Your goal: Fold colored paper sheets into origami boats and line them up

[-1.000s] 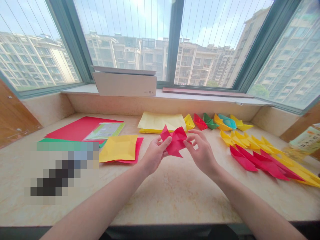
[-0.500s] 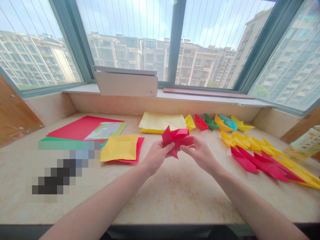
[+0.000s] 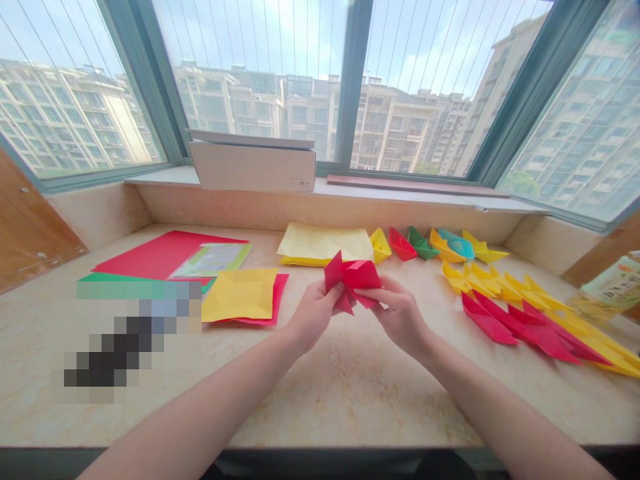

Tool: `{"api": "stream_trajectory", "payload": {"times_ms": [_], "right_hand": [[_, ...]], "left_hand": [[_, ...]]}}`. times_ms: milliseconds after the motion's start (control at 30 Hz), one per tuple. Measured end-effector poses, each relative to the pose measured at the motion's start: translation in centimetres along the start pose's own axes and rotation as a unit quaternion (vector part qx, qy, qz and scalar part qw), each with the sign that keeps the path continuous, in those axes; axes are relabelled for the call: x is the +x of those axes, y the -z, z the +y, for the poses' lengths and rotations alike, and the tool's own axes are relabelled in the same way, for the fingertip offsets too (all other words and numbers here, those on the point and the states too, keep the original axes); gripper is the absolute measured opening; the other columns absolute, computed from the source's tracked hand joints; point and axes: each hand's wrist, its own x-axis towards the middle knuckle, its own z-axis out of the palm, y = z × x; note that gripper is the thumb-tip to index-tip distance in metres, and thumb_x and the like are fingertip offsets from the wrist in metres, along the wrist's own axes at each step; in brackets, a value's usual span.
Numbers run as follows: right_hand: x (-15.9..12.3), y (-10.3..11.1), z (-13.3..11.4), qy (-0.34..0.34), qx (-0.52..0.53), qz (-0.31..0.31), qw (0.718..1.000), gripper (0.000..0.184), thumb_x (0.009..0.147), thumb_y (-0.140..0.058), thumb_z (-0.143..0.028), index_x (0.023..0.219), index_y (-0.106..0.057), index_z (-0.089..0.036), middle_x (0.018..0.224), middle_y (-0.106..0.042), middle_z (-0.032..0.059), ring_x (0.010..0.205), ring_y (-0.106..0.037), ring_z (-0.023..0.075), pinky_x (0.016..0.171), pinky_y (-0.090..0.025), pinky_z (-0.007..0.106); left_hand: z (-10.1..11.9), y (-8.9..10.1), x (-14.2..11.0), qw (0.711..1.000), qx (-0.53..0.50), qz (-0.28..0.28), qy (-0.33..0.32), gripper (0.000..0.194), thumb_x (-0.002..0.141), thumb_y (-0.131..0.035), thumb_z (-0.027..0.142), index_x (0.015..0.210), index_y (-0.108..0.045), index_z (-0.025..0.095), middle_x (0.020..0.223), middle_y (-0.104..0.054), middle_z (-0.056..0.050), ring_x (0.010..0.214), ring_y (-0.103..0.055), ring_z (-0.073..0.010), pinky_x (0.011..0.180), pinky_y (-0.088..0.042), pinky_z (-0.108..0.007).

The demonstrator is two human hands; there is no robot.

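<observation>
A partly folded piece of red paper (image 3: pixel 361 275) is held up above the counter, with pointed flaps sticking out on its left side. My left hand (image 3: pixel 320 305) grips its left part, thumb on the near face. On the right part, my right hand (image 3: pixel 395 303) pinches the paper, its fingers lying along the lower right flap. Both hands are closed on the same sheet. To the right lie folded red paper boats (image 3: pixel 535 327) and a row of folded yellow paper boats (image 3: pixel 505 287).
Behind the hands lies a stack of pale yellow paper (image 3: pixel 325 241); small coloured boats (image 3: pixel 423 243) stand beside it. Yellow squares (image 3: pixel 240 297) and red sheets (image 3: pixel 150 255) are on the left. A white box (image 3: pixel 253 167) sits on the sill, and a bottle (image 3: pixel 613 283) at far right.
The right part of the red paper has spread wider and flatter. My right hand has shifted slightly, its fingers now across the lower right flap. My left hand stays nearly in place.
</observation>
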Motion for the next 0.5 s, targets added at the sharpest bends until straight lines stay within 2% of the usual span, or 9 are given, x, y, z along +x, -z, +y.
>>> {"api": "stream_trajectory", "payload": {"times_ms": [100,267,500], "right_hand": [[-0.10,0.17,-0.04,0.051,-0.067,-0.022,0.996,0.031,0.092,-0.054,-0.015,0.110,-0.072,-0.032,0.116,-0.064,0.0072,0.104,-0.062,0.0246,0.083,-0.056,0.042],[-0.02,0.41,-0.51,0.111,-0.173,-0.029,0.978,0.035,0.090,-0.052,-0.011,0.110,-0.072,-0.031,0.111,-0.065,0.0090,0.101,-0.061,0.0265,0.083,-0.055,0.045],[0.11,0.66,-0.84,0.124,-0.219,-0.026,0.967,0.032,0.090,-0.053,-0.012,0.110,-0.072,-0.028,0.108,-0.065,0.0102,0.099,-0.061,0.0272,0.083,-0.055,0.044]], "left_hand": [[0.02,-0.11,-0.03,1.000,-0.004,0.004,-0.003,0.034,0.078,-0.075,0.039,0.099,-0.069,0.012,0.088,-0.072,-0.009,0.081,-0.067,-0.0196,0.080,-0.053,-0.035],[0.30,-0.38,-0.27,1.000,-0.030,-0.004,-0.001,0.038,0.078,-0.075,0.038,0.104,-0.070,0.012,0.092,-0.073,-0.010,0.088,-0.068,-0.0226,0.086,-0.053,-0.038],[0.84,-0.60,-0.51,1.000,-0.017,-0.015,0.000,0.038,0.080,-0.074,0.039,0.104,-0.070,0.009,0.090,-0.074,-0.012,0.084,-0.069,-0.0215,0.085,-0.053,-0.037]]}}
